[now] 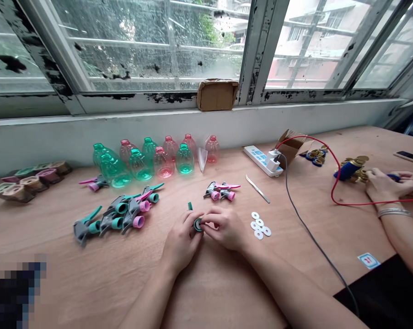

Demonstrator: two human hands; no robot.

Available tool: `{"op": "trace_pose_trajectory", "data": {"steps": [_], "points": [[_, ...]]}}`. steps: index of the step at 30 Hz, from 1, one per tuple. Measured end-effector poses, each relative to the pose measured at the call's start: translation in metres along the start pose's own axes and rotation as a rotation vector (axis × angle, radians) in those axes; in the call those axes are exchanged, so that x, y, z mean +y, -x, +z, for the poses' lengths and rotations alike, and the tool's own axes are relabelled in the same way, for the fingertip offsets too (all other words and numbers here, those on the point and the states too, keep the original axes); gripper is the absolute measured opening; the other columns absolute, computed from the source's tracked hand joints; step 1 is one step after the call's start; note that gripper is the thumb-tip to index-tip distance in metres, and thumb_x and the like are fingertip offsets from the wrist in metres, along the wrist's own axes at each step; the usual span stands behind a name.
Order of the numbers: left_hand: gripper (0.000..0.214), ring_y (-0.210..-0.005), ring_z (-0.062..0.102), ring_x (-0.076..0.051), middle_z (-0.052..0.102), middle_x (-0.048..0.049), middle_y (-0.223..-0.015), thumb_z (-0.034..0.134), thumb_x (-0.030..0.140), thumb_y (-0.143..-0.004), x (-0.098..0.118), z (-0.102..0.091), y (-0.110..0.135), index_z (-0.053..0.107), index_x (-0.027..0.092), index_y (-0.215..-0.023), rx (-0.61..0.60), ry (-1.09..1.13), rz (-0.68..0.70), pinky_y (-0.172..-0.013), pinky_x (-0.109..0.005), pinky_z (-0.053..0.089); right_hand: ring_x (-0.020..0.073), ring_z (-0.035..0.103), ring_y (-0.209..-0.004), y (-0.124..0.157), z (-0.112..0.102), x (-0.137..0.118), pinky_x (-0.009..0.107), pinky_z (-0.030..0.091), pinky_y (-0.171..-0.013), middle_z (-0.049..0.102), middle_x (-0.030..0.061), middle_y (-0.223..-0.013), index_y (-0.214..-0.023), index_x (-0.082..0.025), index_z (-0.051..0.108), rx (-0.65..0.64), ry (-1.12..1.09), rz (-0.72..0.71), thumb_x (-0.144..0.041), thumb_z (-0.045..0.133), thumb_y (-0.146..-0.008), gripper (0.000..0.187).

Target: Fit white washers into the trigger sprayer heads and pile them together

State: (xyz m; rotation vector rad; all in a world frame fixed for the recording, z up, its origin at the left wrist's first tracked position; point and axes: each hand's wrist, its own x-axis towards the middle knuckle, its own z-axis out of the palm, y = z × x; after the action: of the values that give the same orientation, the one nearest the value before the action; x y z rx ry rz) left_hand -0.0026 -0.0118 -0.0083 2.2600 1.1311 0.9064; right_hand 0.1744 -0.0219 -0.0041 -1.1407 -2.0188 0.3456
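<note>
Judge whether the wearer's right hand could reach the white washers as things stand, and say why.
Probably yes: the white washers lie just beside the right hand, with nothing visible between them, though it is busy at the green-collared sprayer head in the left hand.

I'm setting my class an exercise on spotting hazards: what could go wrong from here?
The left hand grips a spray head with the right hand at its opening, so it might slip while both work so closely.

The white rings lie loose beside the right hand and could be scattered by a nudge.

The gray cord crosses the table from the power strip; an arm might snag it.
</note>
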Motion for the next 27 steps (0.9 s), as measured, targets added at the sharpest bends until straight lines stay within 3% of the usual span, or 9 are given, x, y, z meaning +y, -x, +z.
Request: {"op": "trace_pose_trajectory", "data": {"steps": [3, 9, 15, 27], "points": [[0.043, -0.101, 0.060, -0.021, 0.062, -0.0042, -0.115, 0.050, 0.010, -0.079, 0.000, 0.002, -0.001, 0.054, 0.026, -0.119, 0.010, -0.038, 0.009, -0.087, -0.033, 0.050, 0.0136, 0.062, -0.077, -0.001, -0.002, -0.010, 0.023, 0.043, -0.070, 0.068, 0.0018, -0.088, -0.088, -0.024, 0.072, -0.003, 0.121, 0.045, -0.022, 0.062, -0.085, 0.011], [0.030, -0.074, 0.060, -0.015, 0.066, -0.0013, -0.101, 0.053, 0.011, -0.077, 0.004, 0.002, -0.005, 0.059, 0.024, -0.103, -0.001, 0.006, -0.063, -0.072, -0.027, 0.050, 0.0133, 0.061, -0.072, -0.004, -0.005, -0.017, 0.024, 0.040, -0.064, 0.067, 0.0012, -0.086, -0.087, -0.024, 0.072, -0.015, 0.181, 0.104, -0.023, 0.061, -0.086, 0.011], [0.025, -0.063, 0.061, -0.015, 0.064, 0.0036, -0.072, 0.054, 0.014, -0.079, 0.005, 0.003, -0.003, 0.060, 0.024, -0.101, -0.008, 0.020, -0.134, -0.062, -0.024, 0.046, 0.0130, 0.059, -0.071, -0.002, -0.003, -0.016, 0.024, 0.037, -0.062, 0.066, 0.0009, -0.083, -0.086, -0.025, 0.071, -0.019, 0.185, 0.094, -0.025, 0.059, -0.088, 0.012], [0.034, -0.066, 0.063, -0.015, 0.068, 0.0030, -0.079, 0.054, 0.013, -0.077, 0.007, 0.000, -0.005, 0.060, 0.026, -0.107, -0.020, 0.044, -0.147, -0.062, -0.024, 0.047, 0.0127, 0.060, -0.074, -0.002, 0.002, -0.018, 0.024, 0.040, -0.066, 0.066, 0.0001, -0.092, -0.085, -0.026, 0.072, 0.006, 0.212, 0.085, -0.022, 0.058, -0.089, 0.015]]}}
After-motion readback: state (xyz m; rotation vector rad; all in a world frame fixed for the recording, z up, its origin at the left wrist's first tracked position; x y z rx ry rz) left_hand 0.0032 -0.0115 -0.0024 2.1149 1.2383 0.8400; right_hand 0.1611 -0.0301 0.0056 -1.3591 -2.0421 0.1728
